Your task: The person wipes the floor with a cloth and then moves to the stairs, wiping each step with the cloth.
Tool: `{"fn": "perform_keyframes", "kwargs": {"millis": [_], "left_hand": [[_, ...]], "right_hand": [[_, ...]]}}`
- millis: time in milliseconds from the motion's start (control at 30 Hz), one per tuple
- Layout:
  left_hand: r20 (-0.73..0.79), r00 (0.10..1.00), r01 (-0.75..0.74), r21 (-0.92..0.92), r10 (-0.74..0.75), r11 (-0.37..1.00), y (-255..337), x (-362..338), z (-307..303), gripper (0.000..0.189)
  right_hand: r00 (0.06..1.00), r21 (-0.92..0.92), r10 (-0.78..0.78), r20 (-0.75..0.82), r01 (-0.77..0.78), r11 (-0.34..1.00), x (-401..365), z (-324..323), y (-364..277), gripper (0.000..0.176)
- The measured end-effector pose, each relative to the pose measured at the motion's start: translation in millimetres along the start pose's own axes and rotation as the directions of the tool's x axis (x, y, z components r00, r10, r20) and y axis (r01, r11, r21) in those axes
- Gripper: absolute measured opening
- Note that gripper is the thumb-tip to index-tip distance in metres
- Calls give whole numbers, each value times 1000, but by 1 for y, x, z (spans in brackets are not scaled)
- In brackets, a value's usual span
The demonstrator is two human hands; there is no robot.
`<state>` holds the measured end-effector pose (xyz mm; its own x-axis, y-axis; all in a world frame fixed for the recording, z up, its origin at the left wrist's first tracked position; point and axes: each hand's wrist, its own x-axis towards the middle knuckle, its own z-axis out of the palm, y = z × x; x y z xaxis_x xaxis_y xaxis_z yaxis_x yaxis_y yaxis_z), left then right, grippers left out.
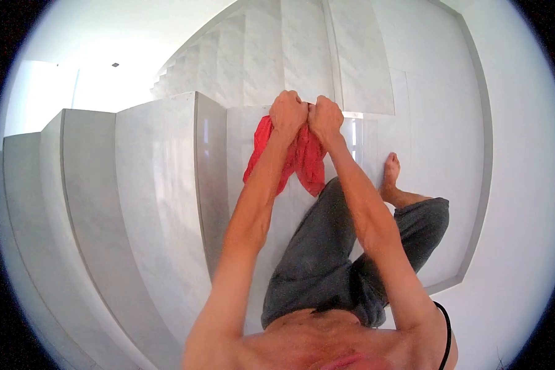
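Observation:
Both my arms reach forward over the pale stair landing. My left hand (288, 112) is closed in a fist around a bunched red cloth (311, 157). Close beside it, my right hand (325, 116) is also clenched on the cloth. The cloth hangs down below the fists in two loose lobes, between and to the left of my forearms. My fingers hide the gripped part of it.
Pale marble stairs (160, 203) run down to the left, with another flight (259, 55) ahead. My bare foot (391, 169) rests on the landing floor (438, 123) at right. A white wall (518, 185) bounds the right side.

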<state>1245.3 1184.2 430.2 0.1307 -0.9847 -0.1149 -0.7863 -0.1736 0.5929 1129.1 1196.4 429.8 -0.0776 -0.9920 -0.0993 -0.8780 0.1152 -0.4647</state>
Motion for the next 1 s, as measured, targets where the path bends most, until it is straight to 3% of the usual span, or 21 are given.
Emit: {"fn": "perform_keyframes", "kwargs": {"millis": [67,167,367,467,500,600,667,800,833,1000], "left_hand": [[71,997,38,12,-39,999,-1,-4,-4,22],[-19,997,70,-67,-71,995,-8,-37,2,24],[-46,995,86,-66,-89,994,-2,-7,0,22],[-47,994,92,-62,-95,994,-1,-14,0,21],[-42,995,85,-57,-88,995,-3,-25,-1,21],[-75,995,65,-60,-70,996,-6,-25,5,21],[-106,992,65,-81,-74,995,-4,-9,6,22],[-12,996,84,26,-83,996,-6,-20,4,24],[7,993,120,-72,-120,990,-3,-37,-4,25],[-97,991,90,-72,-97,993,2,-14,3,25]], "right_hand": [[1000,-10,4,24,-4,1000,-1,-2,-1,29],[997,-32,-13,80,16,999,-33,-4,-3,29],[1000,-1,12,20,-12,1000,8,6,1,31],[999,42,37,-15,-36,998,-11,12,3,31],[999,83,-16,-32,19,996,-21,12,7,33],[987,-74,63,148,-52,996,-14,-2,-4,35],[996,-44,15,90,-11,999,-1,-2,-2,34],[995,-44,-94,34,95,994,-12,20,14,34],[997,-63,-62,56,65,996,-19,18,10,33],[999,-21,-44,25,45,999,0,1,2,33]]}}
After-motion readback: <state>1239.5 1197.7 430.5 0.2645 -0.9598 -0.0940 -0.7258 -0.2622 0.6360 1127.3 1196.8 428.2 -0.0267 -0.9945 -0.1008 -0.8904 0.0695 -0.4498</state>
